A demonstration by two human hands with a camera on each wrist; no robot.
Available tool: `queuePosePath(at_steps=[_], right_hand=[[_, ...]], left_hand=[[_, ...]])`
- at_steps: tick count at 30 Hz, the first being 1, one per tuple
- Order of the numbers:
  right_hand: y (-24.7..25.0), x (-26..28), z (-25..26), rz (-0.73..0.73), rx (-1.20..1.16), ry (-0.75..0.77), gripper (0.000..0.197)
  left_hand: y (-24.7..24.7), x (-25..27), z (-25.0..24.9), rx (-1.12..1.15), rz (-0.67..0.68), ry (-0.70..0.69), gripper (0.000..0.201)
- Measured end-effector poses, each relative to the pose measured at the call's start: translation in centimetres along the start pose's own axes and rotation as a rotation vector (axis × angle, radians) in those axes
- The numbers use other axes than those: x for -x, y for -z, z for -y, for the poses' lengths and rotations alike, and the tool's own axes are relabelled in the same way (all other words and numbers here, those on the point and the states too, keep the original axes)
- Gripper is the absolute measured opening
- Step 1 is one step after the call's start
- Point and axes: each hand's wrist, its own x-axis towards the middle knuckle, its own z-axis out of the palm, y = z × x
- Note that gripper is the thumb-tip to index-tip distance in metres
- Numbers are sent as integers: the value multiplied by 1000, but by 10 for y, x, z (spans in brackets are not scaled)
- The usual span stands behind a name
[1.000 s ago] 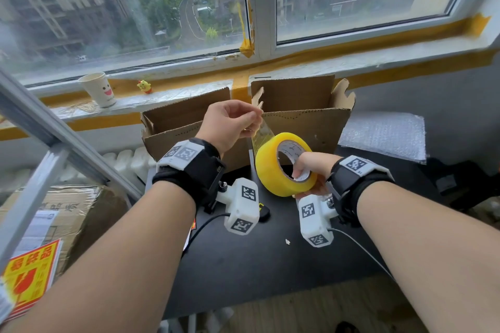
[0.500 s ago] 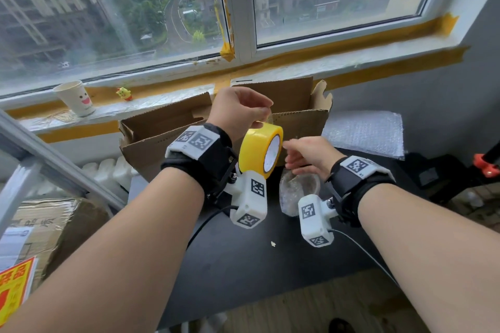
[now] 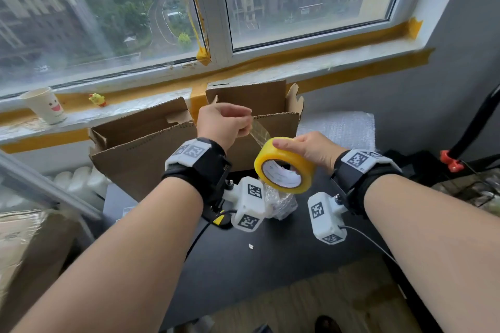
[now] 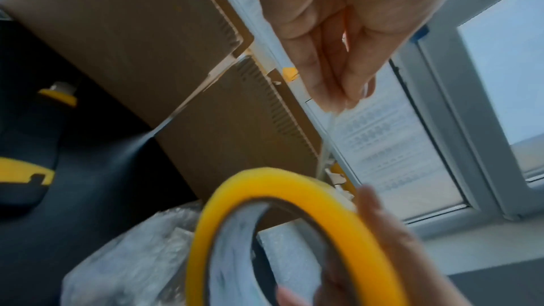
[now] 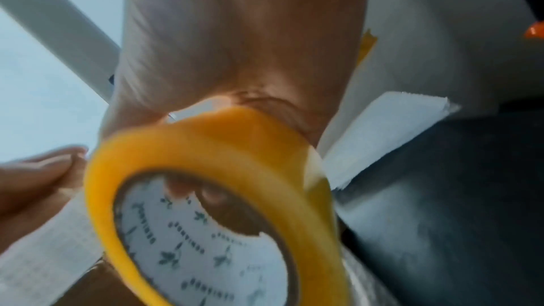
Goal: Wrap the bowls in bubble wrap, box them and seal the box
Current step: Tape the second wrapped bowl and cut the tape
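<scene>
Since a moment ago the tape roll (image 3: 284,163) has passed to the right hand (image 3: 311,149), whose curled grip holds it above the wrapped bowl (image 3: 281,201) on the worktop (image 3: 270,265), while the left hand (image 3: 224,123) pinches the free end, likely ready to tape the wrap.

Glossy plastic tape roll (image 3: 284,163), matt corrugated cardboard box (image 3: 140,154), matt black table (image 3: 270,257).
</scene>
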Motion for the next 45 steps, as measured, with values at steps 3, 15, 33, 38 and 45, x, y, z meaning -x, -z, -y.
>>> queuePosePath(at_steps=[3,15,33,38,45], right_hand=[[16,0,-3,-77,101,-28,50],[25,-20,-35,-18,693,-165,70],[-1,-33,-48,-4,1012,-140,53],[-7,-37,-58,17,1018,-151,51],[-9,-47,-70,72,965,-127,47]], left_hand=[[-8,2,19,62,-8,84,14],[-16,-2,108,337,-140,489,32],[-25,1,167,291,-294,636,26],[-29,-1,180,104,-264,615,20],[-35,-7,183,-371,-80,493,5]])
